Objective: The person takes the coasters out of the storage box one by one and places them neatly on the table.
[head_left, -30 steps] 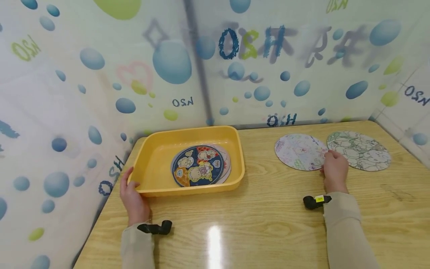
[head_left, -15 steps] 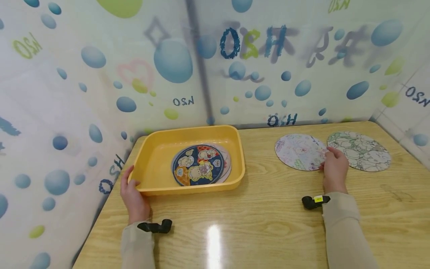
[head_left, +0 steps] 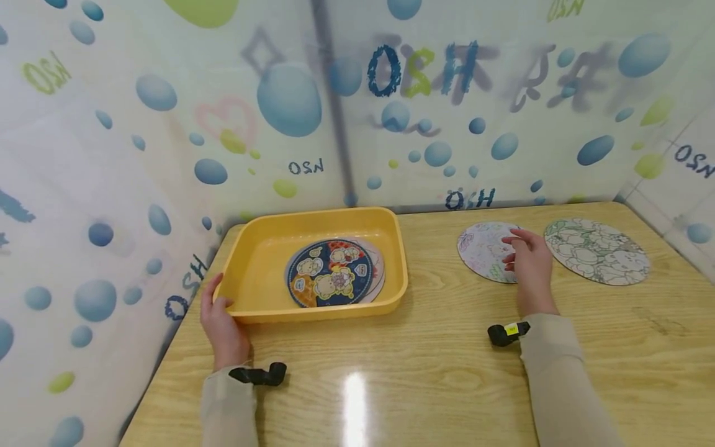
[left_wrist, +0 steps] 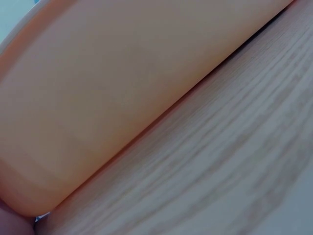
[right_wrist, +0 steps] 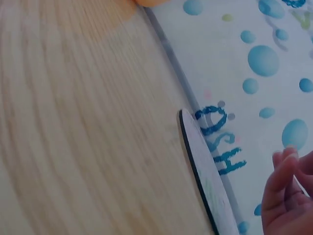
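At the near left corner of the yellow tray [head_left: 251,315], my left hand [head_left: 222,329] grips the rim, thumb over the inside edge. The left wrist view is filled by the tray's outer wall [left_wrist: 112,93]. Inside the tray lie overlapping round discs, a dark blue one with cartoon bears [head_left: 329,273] on top. My right hand [head_left: 533,267] is over the right part of a round white disc with coloured line drawings [head_left: 483,251], fingers loosely bent and holding nothing. The right wrist view has those fingers [right_wrist: 279,186] above the disc [right_wrist: 205,176].
A second round disc with green and grey line drawings [head_left: 598,251] lies on the wooden table [head_left: 447,360] to the right of my right hand. A printed curtain [head_left: 363,143] with blue and green drops stands close behind the table's back edge.
My right hand has shifted left from the white disc's right edge to over its surface, and its fingers have loosened. The left hand stays on the tray; the discs lie where they were.
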Tool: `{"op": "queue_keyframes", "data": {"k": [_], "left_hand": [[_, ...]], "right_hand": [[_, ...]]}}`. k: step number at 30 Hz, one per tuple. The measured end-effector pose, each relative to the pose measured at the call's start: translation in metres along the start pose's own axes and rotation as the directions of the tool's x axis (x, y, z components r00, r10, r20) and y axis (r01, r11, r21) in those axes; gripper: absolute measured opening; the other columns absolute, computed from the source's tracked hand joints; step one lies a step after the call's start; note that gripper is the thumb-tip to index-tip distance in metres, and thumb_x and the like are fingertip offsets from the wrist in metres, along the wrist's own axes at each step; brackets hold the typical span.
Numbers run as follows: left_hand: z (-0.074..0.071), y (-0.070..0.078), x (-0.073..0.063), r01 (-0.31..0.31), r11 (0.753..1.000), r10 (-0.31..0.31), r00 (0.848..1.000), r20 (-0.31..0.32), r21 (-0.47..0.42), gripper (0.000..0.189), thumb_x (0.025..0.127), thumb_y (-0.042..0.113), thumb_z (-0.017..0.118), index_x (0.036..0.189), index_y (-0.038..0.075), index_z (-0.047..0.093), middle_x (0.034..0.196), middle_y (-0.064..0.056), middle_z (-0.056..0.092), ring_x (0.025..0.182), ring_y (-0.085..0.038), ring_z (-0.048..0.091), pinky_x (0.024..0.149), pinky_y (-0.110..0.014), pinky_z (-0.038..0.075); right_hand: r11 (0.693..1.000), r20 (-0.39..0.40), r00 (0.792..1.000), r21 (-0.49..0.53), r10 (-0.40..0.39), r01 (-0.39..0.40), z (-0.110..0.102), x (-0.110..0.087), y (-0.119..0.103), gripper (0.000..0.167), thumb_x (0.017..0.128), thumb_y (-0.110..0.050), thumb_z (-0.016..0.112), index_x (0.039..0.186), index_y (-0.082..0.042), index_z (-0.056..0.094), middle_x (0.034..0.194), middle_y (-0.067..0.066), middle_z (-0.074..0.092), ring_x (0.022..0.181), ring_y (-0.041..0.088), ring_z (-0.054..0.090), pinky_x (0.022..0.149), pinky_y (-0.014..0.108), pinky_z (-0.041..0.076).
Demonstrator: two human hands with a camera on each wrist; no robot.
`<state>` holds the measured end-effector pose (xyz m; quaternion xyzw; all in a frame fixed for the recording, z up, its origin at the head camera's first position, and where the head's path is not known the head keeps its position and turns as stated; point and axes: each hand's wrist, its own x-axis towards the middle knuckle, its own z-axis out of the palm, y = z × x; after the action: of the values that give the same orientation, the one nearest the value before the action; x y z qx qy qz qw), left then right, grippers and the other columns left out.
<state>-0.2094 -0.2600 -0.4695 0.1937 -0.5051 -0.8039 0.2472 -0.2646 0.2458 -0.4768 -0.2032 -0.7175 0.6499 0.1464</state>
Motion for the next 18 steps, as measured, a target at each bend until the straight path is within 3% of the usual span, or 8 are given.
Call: {"op": "queue_keyframes", "data": {"k": [8, 11, 14, 18], "left_hand": [[0.000, 0.002, 0.000, -0.003, 1.000, 0.003, 1.000, -0.006, -0.003, 0.049, 0.082, 0.000, 0.029, 0.123, 0.014, 0.052, 0.132, 0.002, 0.034, 0.116, -0.024, 0.040, 0.098, -0.037, 0.034], [-0.001, 0.002, 0.000, -0.008, 1.000, 0.008, 1.000, -0.007, 0.004, 0.049, 0.082, 0.000, 0.029, 0.123, 0.014, 0.052, 0.132, 0.001, 0.035, 0.116, -0.025, 0.040, 0.097, -0.037, 0.034], [0.000, 0.002, 0.000, -0.006, 1.000, 0.006, 1.000, -0.007, 0.000, 0.049, 0.082, -0.001, 0.028, 0.123, 0.014, 0.052, 0.132, 0.001, 0.035, 0.116, -0.025, 0.040, 0.098, -0.038, 0.034], [0.000, 0.002, 0.000, 0.001, 1.000, -0.001, 1.000, -0.007, 0.002, 0.049, 0.082, -0.001, 0.029, 0.123, 0.014, 0.052, 0.131, 0.001, 0.036, 0.115, -0.024, 0.041, 0.097, -0.037, 0.034]], "right_hand": [[0.982, 0.084, 0.979, -0.011, -0.185, 0.187, 0.020, 0.020, 0.018, 0.037, 0.091, -0.042, 0.041, 0.123, -0.026, 0.049, 0.108, 0.004, 0.057, 0.067, 0.022, 0.055, 0.050, 0.019, 0.048], [0.975, 0.096, 0.971, -0.006, -0.221, 0.222, 0.031, 0.027, 0.026, 0.039, 0.089, -0.046, 0.041, 0.123, -0.027, 0.048, 0.106, 0.004, 0.058, 0.067, 0.024, 0.054, 0.049, 0.018, 0.047], [0.973, 0.131, 0.965, -0.002, -0.227, 0.230, 0.038, 0.020, 0.019, 0.039, 0.089, -0.045, 0.042, 0.123, -0.027, 0.048, 0.106, 0.005, 0.058, 0.068, 0.024, 0.055, 0.046, 0.021, 0.046], [0.975, 0.195, 0.956, 0.002, -0.217, 0.221, 0.044, -0.011, -0.013, 0.037, 0.091, -0.038, 0.042, 0.125, -0.023, 0.047, 0.106, 0.007, 0.057, 0.070, 0.025, 0.056, 0.051, 0.029, 0.049]]}}
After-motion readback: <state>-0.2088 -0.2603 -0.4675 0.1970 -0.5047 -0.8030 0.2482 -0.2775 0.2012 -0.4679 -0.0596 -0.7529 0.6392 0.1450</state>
